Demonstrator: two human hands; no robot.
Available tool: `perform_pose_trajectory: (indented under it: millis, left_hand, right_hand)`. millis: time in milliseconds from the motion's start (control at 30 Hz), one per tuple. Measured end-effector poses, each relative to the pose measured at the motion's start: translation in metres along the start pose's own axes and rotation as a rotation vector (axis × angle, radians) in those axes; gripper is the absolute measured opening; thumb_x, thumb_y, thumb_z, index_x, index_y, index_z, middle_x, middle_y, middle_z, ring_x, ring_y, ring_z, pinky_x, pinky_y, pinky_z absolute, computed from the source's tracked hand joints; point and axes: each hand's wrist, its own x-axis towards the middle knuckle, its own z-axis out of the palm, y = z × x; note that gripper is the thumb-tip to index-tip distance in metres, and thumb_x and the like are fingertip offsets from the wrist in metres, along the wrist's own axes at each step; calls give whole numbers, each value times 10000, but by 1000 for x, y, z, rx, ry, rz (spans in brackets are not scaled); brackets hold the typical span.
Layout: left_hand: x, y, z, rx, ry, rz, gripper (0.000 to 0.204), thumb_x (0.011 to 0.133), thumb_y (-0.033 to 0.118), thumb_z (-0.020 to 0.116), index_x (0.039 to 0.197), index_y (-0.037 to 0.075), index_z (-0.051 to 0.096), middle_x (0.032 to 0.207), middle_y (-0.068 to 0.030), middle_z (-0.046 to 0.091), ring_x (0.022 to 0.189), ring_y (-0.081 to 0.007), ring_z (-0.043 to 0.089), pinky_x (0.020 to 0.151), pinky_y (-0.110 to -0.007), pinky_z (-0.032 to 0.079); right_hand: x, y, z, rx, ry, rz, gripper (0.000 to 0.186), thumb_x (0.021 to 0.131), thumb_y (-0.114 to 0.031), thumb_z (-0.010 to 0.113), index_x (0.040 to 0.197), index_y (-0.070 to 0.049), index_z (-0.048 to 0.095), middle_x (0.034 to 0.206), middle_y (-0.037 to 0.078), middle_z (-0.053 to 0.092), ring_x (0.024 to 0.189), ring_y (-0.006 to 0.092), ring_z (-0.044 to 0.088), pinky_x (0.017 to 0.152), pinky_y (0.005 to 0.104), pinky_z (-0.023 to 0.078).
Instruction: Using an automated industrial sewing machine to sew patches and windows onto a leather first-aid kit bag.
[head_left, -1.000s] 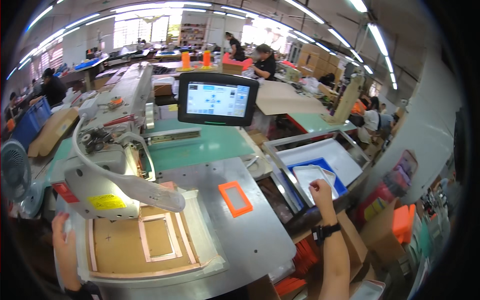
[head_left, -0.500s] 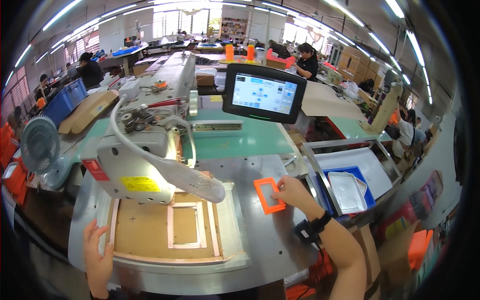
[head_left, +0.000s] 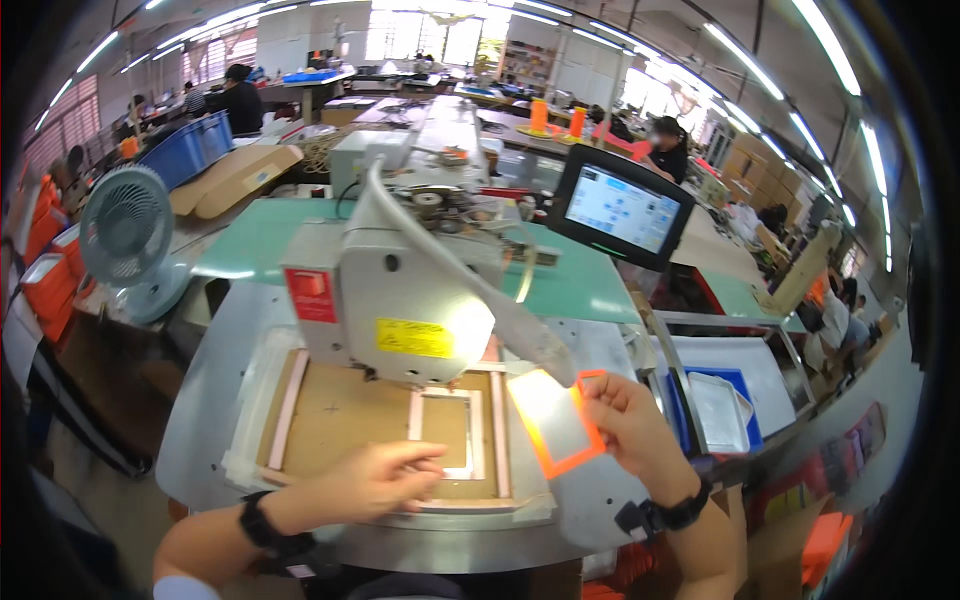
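My right hand (head_left: 622, 418) pinches the right edge of an orange-framed rectangular piece with a pale translucent middle (head_left: 548, 420), lifted at the right of the board. My left hand (head_left: 405, 475) hovers over the lower middle of a tan board (head_left: 343, 431) with pink strips, fingers loosely bent and apart, holding nothing. The board carries a smaller rectangular frame (head_left: 413, 425) and is taped on a steel plate (head_left: 220, 375). Just above stands a grey sewing-machine head (head_left: 405, 290) with its lamp lit and a pale curved arm over it, partly hiding the board's back edge.
A touchscreen (head_left: 620, 210) stands behind at right. A fan (head_left: 130, 225) and blue crate (head_left: 188, 148) are at left. Metal-framed shelving (head_left: 733, 330) holds a blue tray with white trays (head_left: 715, 410) at right. Co-workers (head_left: 668, 150) sit at farther benches.
My right hand went from empty by the trays to gripping the orange piece on the plate, then lifted it left toward the board. My left hand moved from the left edge onto the board's middle.
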Motion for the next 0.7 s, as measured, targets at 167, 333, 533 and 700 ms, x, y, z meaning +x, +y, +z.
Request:
perform_pose_trajectory:
  millis: [167, 333, 533, 700]
  left_hand:
    - [19, -1, 18, -370, -129, -148, 380, 1037, 251, 538, 1277, -43, 557, 1124, -142, 679, 872, -133, 684, 774, -246, 580]
    - [13, -17, 7, -98, -141, -158, 329, 1030, 272, 547, 1154, -22, 628, 934, -77, 689, 804, -121, 686, 699, -245, 570]
    - [12, -5, -30, 968, 159, 317, 292, 922, 93, 584, 1189, -18, 628, 1177, -160, 630, 1068, -315, 621, 944, -383, 508]
    - [32, -33, -62, 1120, 147, 501, 402, 864, 31, 555, 1263, -8, 588, 1396, -197, 506, 1262, -366, 508, 1060, -410, 437]
  right_hand:
    - [-22, 12, 70, -55, -127, 75, 164, 934, -47, 643, 1053, -30, 532, 767, -15, 576, 587, 33, 510, 516, 187, 416]
    - [-22, 23, 88, -257, -263, -11, 214, 927, 27, 619, 1100, -6, 499, 771, -12, 553, 616, 28, 529, 548, 193, 449]
    - [32, 35, 74, -111, -210, 69, 224, 917, 28, 630, 1103, -8, 511, 769, 14, 591, 565, 68, 579, 481, 214, 485]
    - [71, 46, 88, -401, -216, 83, 227, 905, 4, 653, 1092, 1, 526, 709, 22, 585, 541, 96, 595, 453, 251, 495]
